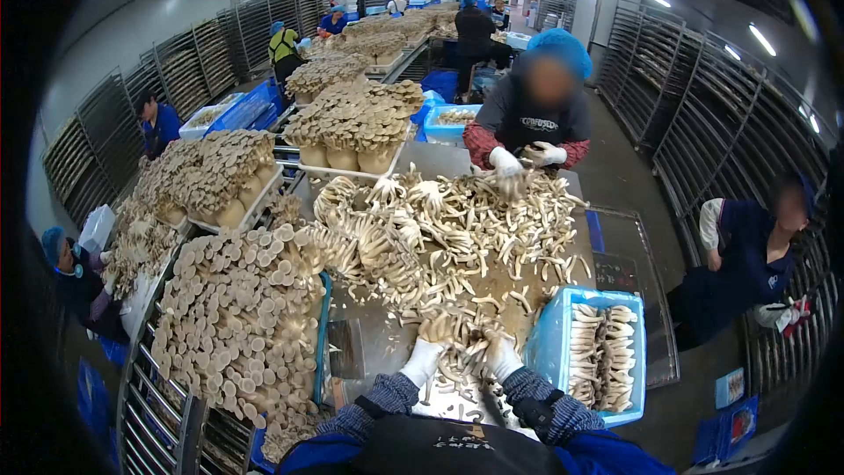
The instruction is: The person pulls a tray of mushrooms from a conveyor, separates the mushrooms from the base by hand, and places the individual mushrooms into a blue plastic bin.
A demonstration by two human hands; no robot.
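Observation:
Both my hands wear white gloves and are low in the middle of the head view, over the near edge of the metal work table (387, 334). My left hand (424, 361) is closed around a small bunch of mushrooms (435, 329). Beside it, my right hand (502, 355) grips more mushrooms (477, 347), its fingers partly hidden among the stems. Loose long-stemmed mushrooms lie between and under the hands. Beyond them spreads a large mushroom pile (457, 229). To the right of my right hand stands a blue box (561, 321) lined with neat rows of mushrooms (618, 356).
Across the table, a person (545, 110) in white gloves handles mushrooms. Uncut mushroom clusters (237, 317) crowd the left side, with more in a white tray (352, 167) behind. Another person (747, 255) is at the right, near tall racks (721, 114).

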